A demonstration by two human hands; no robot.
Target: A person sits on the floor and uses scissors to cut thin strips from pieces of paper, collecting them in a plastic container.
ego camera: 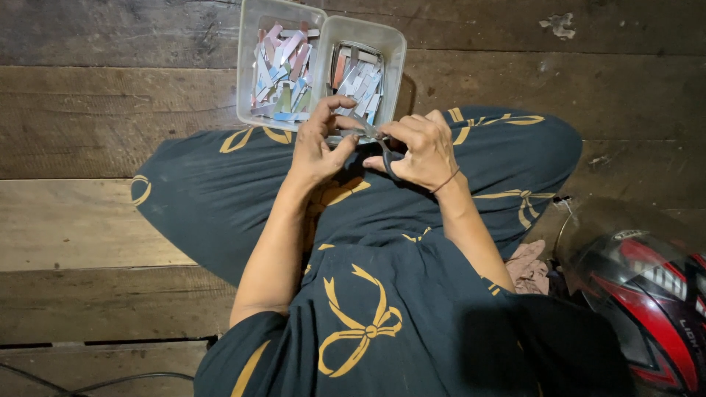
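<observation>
Right hand [421, 151] was clamped through the scissors [373, 140] handles, left hand [318, 147] pinched a small strip at the blades, both hands together over the lap. Scissors pointed up-left toward the two clear tubs [321, 29] of paper strips [283, 73] on the wooden floor [95, 110] just beyond.

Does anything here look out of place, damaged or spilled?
Nothing spilled: the paper strips sit inside the two plastic trays. The wooden floor has a chipped pale patch at top right. A red and black helmet lies on the floor beside the person.
</observation>
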